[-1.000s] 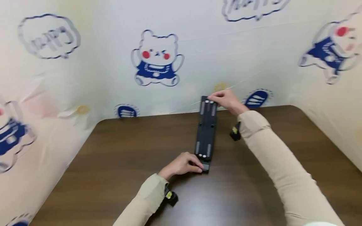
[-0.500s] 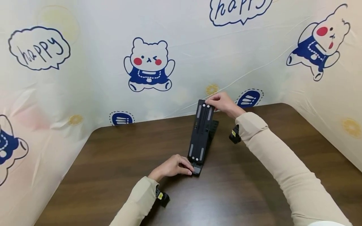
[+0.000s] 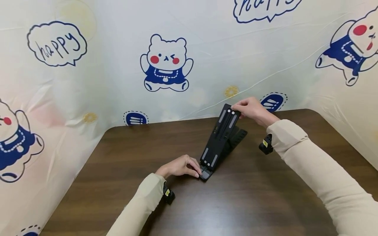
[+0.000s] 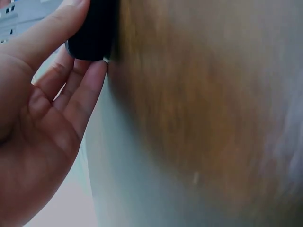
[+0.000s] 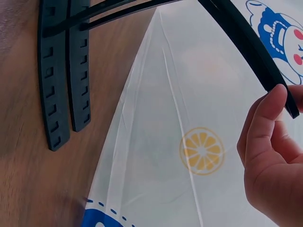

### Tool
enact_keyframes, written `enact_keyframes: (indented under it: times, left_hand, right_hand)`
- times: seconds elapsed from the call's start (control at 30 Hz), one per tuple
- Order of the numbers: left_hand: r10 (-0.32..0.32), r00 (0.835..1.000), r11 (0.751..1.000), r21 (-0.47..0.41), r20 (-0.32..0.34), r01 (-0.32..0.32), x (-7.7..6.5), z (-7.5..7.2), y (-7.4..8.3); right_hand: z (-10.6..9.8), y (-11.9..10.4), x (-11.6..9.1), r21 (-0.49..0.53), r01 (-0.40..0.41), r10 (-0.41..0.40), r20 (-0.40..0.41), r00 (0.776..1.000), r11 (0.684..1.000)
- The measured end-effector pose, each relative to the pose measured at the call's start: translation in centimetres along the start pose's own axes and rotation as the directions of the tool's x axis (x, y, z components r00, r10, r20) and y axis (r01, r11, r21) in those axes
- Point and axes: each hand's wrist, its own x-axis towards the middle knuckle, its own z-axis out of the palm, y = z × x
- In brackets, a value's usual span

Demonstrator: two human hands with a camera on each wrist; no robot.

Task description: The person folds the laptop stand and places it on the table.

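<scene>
A black folding laptop stand (image 3: 219, 136) with grey pads stands half unfolded on the table, its upper panel tilted up from the notched base rails (image 5: 54, 85). My left hand (image 3: 180, 166) pinches the near lower end. In the left wrist view the thumb lies over that dark end (image 4: 94, 33) and the fingertips are at its edge. With thumb and fingers my right hand (image 3: 252, 110) grips the raised far end of the panel. The right wrist view shows support struts (image 5: 109, 12) running up from slots in the rails.
Under the stand is a dark brown wooden table (image 3: 133, 147). Close behind its far edge hangs a pale printed curtain (image 3: 212, 49) with bears and lettering, which continues along both sides. A small black camera (image 3: 266, 144) is strapped at each wrist.
The stand has swung so its far end points further right. Its upper panel has opened away from the base, which now shows at the right. My right hand has moved right with the panel.
</scene>
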Motion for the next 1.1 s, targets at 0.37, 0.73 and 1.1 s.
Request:
enact_keyframes:
  times: [0.37, 0.73, 1.1]
  left_hand:
    - [0.005, 1.000, 0.997, -0.075, -0.016, -0.006, -0.5, -1.8, -1.9]
    - [0.001, 0.994, 0.992, -0.123, -0.106, -0.015, -0.6, -2.2, -2.8]
    - [-0.035, 0.989, 0.979, -0.202, -0.143, 0.005, -0.9, -2.6, -3.1]
  right_hand:
    - [-0.7, -0.2, -2.0, -0.028, -0.006, 0.007, 0.033, 0.999, 1.000]
    - [-1.3, -0.5, -3.2, -0.034, -0.041, 0.044, 0.087, 0.995, 0.999]
    - [-1.6, -0.6, -4.1, -0.023, -0.057, 0.059, 0.121, 0.991, 0.998]
